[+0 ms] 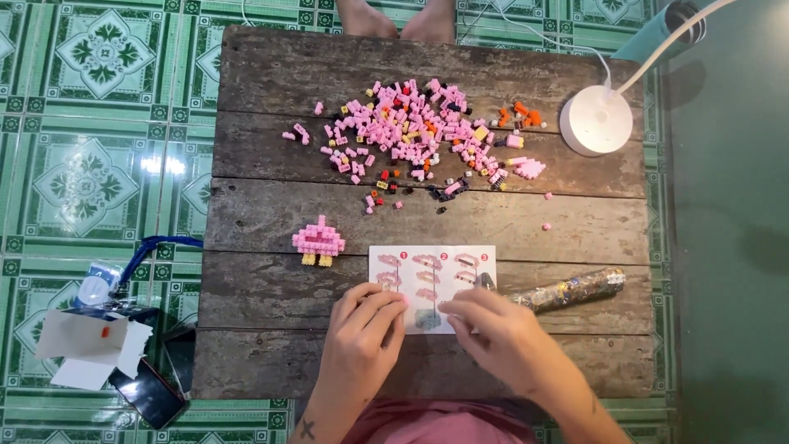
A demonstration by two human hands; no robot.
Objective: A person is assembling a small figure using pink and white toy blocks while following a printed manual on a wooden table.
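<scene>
My left hand (362,333) and my right hand (493,329) rest on the near part of a wooden table (271,214), fingertips meeting over a small instruction sheet (431,265) with pictured steps. The fingers are curled together, and whether a tiny piece sits between them is hidden. A small built pink figure with yellow feet (318,241) stands left of the sheet. A heap of tiny pink, black, orange and yellow bricks (411,131) lies at the far middle of the table.
A white round lamp base (596,120) with a cord stands far right. A shiny crinkled wrapper roll (567,289) lies right of the sheet. On the green tiled floor at the left are a white paper (86,345), a blue lanyard (152,247) and a dark object.
</scene>
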